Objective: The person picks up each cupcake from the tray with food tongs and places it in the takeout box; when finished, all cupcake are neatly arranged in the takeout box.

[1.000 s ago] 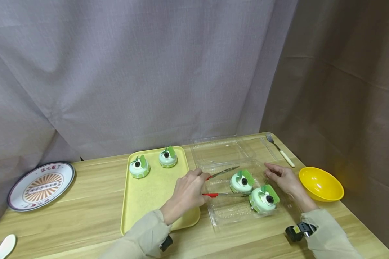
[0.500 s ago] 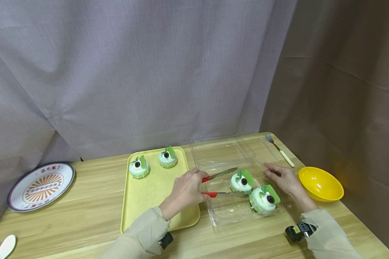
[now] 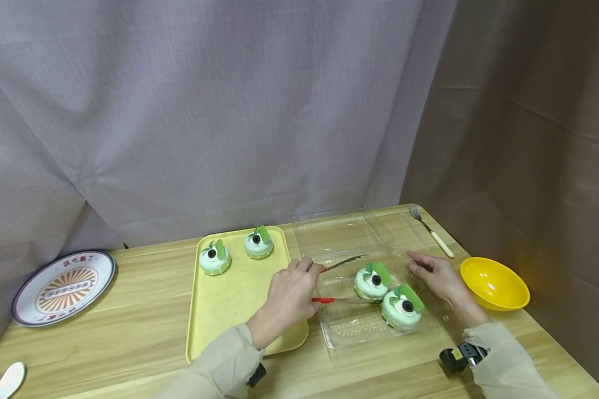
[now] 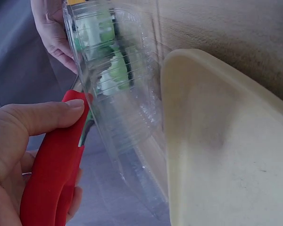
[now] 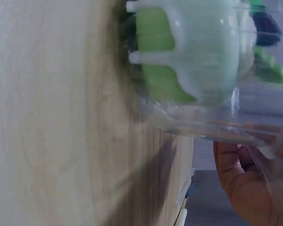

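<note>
My left hand (image 3: 292, 285) holds red-handled tongs (image 4: 56, 160) with the thumb on top of the handle. The metal arms are spread apart and reach over the clear plastic box (image 3: 349, 327). Inside it are two mint-green cakes with a dark round topping and a green leaf: the farther cake (image 3: 366, 284) lies between the tong arms, and the nearer cake (image 3: 398, 314) is next to the lower arm's tip. Beside the box's right side is my right hand (image 3: 439, 277), fingers lightly bent. Whether it touches the plastic I cannot tell.
A yellow tray (image 3: 219, 327) to the left bears two similar cakes. The box's clear lid (image 3: 336, 233) lies folded back behind. Rightward are a fork (image 3: 434, 233) and a yellow bowl (image 3: 494, 282); far left, a patterned plate (image 3: 62, 288) and a white spoon (image 3: 9, 379).
The nearer cake has shifted slightly left and turned a little. My left hand drew back slightly, then forward again, and the tong arms stand spread. The right hand has stayed in place.
</note>
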Demonstrator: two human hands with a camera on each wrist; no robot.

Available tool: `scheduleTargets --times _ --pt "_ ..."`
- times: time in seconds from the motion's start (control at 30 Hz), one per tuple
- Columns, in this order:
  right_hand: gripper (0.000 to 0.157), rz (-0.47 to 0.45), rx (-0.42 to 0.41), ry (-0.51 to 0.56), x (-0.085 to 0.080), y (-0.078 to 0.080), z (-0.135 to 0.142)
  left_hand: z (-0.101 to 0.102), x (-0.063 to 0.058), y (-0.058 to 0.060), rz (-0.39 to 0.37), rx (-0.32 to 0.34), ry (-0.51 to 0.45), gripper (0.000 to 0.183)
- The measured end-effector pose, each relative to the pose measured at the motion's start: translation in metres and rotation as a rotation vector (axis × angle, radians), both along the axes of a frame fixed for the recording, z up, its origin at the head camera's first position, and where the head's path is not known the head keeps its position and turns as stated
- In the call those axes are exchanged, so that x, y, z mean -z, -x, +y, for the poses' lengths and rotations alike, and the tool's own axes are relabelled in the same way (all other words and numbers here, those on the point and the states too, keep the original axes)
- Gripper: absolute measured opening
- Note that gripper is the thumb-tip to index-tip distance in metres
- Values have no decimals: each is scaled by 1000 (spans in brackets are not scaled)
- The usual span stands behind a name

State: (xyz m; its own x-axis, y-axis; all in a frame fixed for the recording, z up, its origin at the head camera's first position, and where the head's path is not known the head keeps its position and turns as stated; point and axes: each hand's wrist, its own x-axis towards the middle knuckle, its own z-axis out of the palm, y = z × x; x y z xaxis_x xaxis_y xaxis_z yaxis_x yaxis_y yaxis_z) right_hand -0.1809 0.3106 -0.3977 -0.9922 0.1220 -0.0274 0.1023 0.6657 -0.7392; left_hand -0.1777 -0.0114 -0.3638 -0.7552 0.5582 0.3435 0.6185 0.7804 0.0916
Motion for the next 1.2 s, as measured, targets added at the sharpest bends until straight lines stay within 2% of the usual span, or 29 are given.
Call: scheduleTargets --times 0.13,0.47,0.67,0.8,1.2 --pt "45 6 -5 -10 -1 -1 -1 -2 2 1 -11 -1 -35 56" --pt "46 2 -8 3 -1 0 -1 -14 -5 2 -173 -8 -164 57" --pt "45 6 -10 6 -2 0 0 -26 -11 1 -231 -44 -165 53" --pt "45 8 -11 0 -2 -1 0 -28 -11 1 -261 -54 -150 51" --pt "46 -33 -4 -13 -2 -1 -1 -16 -5 4 -275 -20 -164 42"
